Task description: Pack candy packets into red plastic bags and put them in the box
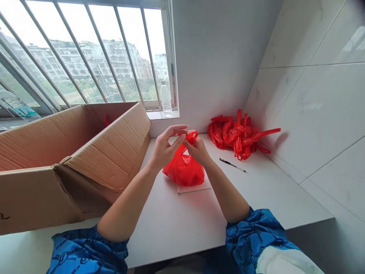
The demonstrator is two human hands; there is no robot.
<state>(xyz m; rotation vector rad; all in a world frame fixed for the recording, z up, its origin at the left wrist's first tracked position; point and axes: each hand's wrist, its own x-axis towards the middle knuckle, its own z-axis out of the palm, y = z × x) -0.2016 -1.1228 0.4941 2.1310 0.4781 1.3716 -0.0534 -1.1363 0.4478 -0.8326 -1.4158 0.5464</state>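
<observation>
A filled red plastic bag sits on a white sheet on the white counter. Both of my hands are at the bag's top. My left hand pinches one red handle between thumb and fingers. My right hand grips the other handle, which loops up above my fingers. The two handles meet between my hands. What is inside the bag is hidden.
A large open cardboard box lies on the counter's left side. A heap of red plastic bags rests in the back right corner by the tiled wall, with a black pen in front. A clear bottle stands on the windowsill.
</observation>
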